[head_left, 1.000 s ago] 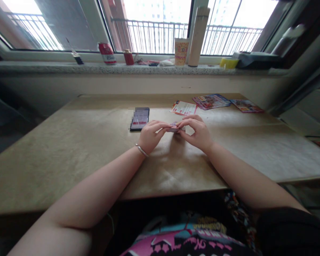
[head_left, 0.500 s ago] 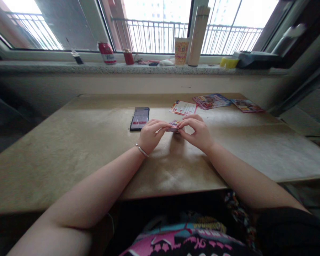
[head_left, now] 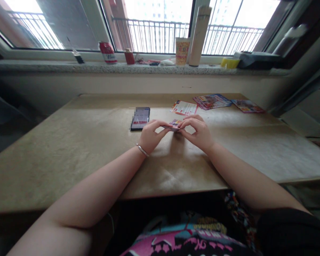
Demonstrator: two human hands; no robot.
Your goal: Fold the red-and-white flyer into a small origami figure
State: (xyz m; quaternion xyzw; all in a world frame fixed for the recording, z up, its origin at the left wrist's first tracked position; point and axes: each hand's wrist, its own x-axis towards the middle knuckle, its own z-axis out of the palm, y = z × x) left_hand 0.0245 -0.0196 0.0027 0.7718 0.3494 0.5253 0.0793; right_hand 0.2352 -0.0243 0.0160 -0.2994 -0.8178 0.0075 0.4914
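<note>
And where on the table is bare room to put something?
Free: the table left of the phone; also between the right forearm and the card piles. Crowded: around those piles, and where left hand and right hand hold a printed item.

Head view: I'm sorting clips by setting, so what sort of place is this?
Probably a room at home: a table stands before a cluttered windowsill, with balcony-like railings outside.

Silvery bangle, black sleeve, dark shirt (its print pink and blue, lettered).
</note>
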